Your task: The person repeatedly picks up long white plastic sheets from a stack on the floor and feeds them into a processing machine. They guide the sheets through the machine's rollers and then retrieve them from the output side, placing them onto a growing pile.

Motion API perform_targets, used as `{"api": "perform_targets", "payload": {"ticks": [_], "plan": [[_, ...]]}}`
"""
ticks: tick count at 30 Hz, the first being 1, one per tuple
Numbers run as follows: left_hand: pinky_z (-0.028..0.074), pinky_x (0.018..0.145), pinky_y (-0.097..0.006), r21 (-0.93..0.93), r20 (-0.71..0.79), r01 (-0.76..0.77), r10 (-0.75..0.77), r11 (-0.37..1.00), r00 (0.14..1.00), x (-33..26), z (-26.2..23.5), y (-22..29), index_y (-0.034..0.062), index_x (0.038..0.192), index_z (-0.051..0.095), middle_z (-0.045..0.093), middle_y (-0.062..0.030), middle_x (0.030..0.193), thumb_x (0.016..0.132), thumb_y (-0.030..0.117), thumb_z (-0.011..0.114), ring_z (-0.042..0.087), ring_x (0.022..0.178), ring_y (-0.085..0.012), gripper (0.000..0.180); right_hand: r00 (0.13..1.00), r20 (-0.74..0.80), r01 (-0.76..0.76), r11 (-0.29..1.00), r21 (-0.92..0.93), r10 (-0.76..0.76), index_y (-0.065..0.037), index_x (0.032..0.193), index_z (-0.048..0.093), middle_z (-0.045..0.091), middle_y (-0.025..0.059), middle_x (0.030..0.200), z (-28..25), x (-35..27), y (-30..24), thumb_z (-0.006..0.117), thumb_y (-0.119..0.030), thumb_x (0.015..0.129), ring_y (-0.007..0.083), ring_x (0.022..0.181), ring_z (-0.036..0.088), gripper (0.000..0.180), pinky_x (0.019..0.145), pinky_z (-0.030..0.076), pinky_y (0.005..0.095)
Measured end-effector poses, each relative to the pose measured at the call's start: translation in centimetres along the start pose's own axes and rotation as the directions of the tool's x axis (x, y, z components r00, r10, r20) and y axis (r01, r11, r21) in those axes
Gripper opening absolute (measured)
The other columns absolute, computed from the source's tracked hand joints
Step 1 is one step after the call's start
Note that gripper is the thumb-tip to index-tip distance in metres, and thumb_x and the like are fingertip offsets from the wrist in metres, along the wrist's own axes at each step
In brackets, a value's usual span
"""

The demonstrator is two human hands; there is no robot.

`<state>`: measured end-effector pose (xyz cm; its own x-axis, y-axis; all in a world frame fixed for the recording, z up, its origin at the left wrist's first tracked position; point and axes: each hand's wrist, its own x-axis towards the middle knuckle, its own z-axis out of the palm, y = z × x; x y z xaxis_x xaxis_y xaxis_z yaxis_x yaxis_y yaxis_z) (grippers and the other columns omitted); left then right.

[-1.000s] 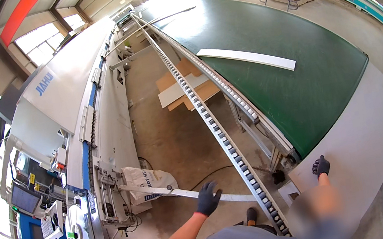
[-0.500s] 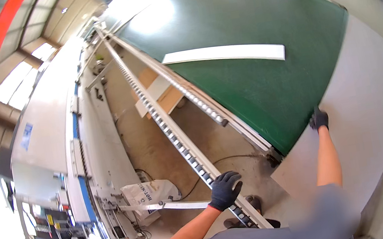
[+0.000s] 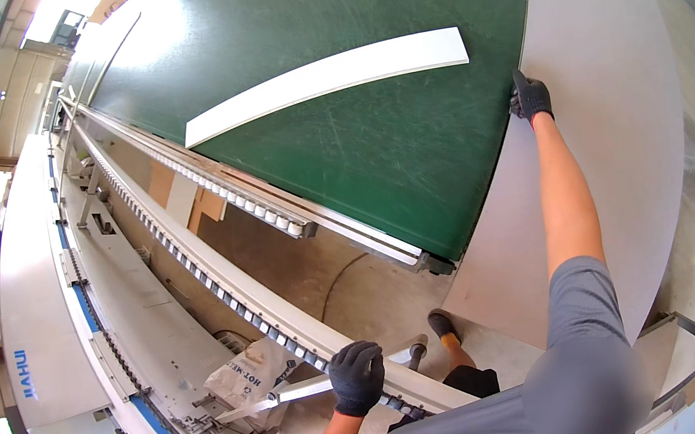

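My left hand (image 3: pixel 357 376), in a black glove, is closed around a long metal roller rail (image 3: pixel 221 278) near its close end. My right hand (image 3: pixel 531 95), also gloved, reaches far forward and grips the edge of a large pale grey board (image 3: pixel 614 120) where it meets the green conveyor belt (image 3: pixel 351 125). A long white strip panel (image 3: pixel 326 79) lies flat on the green belt, well ahead of both hands. A thin light strip (image 3: pixel 302 391) runs left from beneath my left hand.
A long white and blue machine housing (image 3: pixel 48 337) runs along the left. A crumpled white bag (image 3: pixel 250 376) lies on the floor by the rail. My shoe (image 3: pixel 443 326) stands on the concrete floor between rail and board. Wooden boards (image 3: pixel 191 205) lie under the frame.
My view has shifted forward and closer over the belt. My right hand has slid further along the board's edge, away from me. My left hand stays on the rail.
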<state>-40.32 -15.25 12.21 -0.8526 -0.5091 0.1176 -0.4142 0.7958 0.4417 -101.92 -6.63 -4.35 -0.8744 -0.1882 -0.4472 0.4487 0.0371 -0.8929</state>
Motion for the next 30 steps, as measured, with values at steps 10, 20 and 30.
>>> {"api": "perform_targets", "payload": {"ticks": [10, 20, 30], "plan": [[0.053, 0.074, -0.038, -0.007, 0.019, 0.028, -0.028, 1.0, 0.999, 0.1, -0.7, -0.3, 0.0115, 0.084, 0.068, 0.071, -0.004, 0.09, 0.074, 0.008, 0.071, 0.068, 0.085, -0.0241, 0.011, 0.999, 0.024, 0.027, 0.999, -0.037, -0.027, -0.006, 0.097, 0.061, 0.056, 0.005, 0.07, -2.0, 5.0, -0.1, 0.065, -0.061, 0.084, 0.0157, 0.049, 0.053, 0.056, 0.047, 0.048, 0.0291], [0.053, 0.072, -0.038, -0.107, -0.066, 0.015, -0.022, 0.994, 0.998, -1.4, -1.2, -0.3, 0.0105, 0.085, 0.067, 0.069, -0.0059, 0.088, 0.075, 0.008, 0.071, 0.068, 0.084, -0.025, 0.01, 0.988, 0.103, -0.111, 0.994, -0.014, 0.112, -0.01, 0.118, 0.062, 0.063, 0.0073, 0.109, -9.0, -7.2, 7.1, 0.066, -0.031, 0.092, 0.0206, 0.08, 0.06, 0.033, 0.061, 0.055, 0.0361], [0.036, 0.112, -0.036, -0.941, 0.304, 0.331, -0.262, 0.068, 0.916, -6.9, -0.5, -2.5, 0.0019, 0.148, 0.03, 0.037, -0.0118, 0.153, 0.103, 0.038, 0.048, 0.043, 0.135, -0.0233, 0.06, 0.378, 0.863, -0.462, 0.876, -0.139, 0.337, 0.003, 0.125, 0.053, 0.068, 0.0192, 0.087, -0.5, -51.9, 8.2, 0.033, -0.051, 0.098, 0.0291, 0.07, 0.067, 0.064, 0.063, 0.054, 0.0425]]}}
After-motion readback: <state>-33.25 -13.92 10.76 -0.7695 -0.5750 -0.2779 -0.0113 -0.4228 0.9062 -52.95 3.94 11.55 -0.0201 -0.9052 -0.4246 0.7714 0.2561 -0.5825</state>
